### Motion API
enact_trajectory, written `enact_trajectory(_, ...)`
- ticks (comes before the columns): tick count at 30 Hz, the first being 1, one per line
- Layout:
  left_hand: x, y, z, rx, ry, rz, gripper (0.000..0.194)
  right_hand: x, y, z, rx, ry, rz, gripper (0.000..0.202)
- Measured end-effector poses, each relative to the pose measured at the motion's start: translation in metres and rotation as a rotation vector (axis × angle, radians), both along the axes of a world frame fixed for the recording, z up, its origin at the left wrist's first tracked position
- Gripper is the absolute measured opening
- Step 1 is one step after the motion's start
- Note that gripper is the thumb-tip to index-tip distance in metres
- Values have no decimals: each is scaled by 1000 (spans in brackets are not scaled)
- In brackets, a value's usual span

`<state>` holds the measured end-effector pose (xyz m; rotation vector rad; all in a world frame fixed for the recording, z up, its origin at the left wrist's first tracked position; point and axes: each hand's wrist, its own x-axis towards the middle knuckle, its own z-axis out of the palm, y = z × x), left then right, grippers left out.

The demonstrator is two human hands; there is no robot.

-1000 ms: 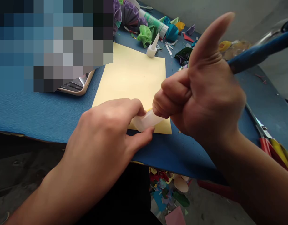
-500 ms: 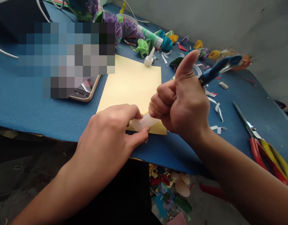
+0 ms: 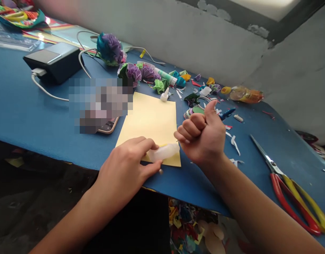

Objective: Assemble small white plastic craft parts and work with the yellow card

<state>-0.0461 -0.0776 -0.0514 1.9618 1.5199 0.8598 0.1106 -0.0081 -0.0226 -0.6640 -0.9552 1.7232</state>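
A small translucent white bottle (image 3: 166, 152) lies over the front edge of a pale yellow sheet (image 3: 151, 120). My left hand (image 3: 130, 160) grips its left end between thumb and fingers. Just right of the bottle, my right hand (image 3: 204, 135) is raised in a fist with the thumb pointing up; whether something small is inside the curled fingers is hidden. Behind it a blue pen-like object (image 3: 227, 113) shows. The white nozzle cap (image 3: 164, 95) stands at the sheet's back edge.
Red-and-yellow-handled scissors (image 3: 276, 170) lie at the right. A phone (image 3: 109, 126), partly blurred out, is left of the sheet. Farther back are a black box (image 3: 55, 61) with a white cable, a glue stick (image 3: 166, 76), paper flowers (image 3: 110, 49) and paper scraps (image 3: 233, 143).
The view has tilted up, showing more wall and the black box. My right hand has moved slightly away from the bottle, whose right end now shows. My left hand keeps its hold.
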Motion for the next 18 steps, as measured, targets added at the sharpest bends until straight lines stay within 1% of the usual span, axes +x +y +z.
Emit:
enact_trajectory(3, 0, 0, 1, -11, 7, 23, 12, 2, 0, 1, -35, 3, 90, 67)
enact_trajectory(6, 0, 1, 2, -4, 12, 26, 13, 0, -3, 1, 5, -21, 166, 69)
enact_trajectory(13, 2, 2, 5, -45, 29, 6, 12, 0, -2, -4, 102, -73, 177, 70)
enact_trajectory(18, 3, 2, 4, 1, 19, 15, 11, -1, -3, -3, 105, -156, 145, 68)
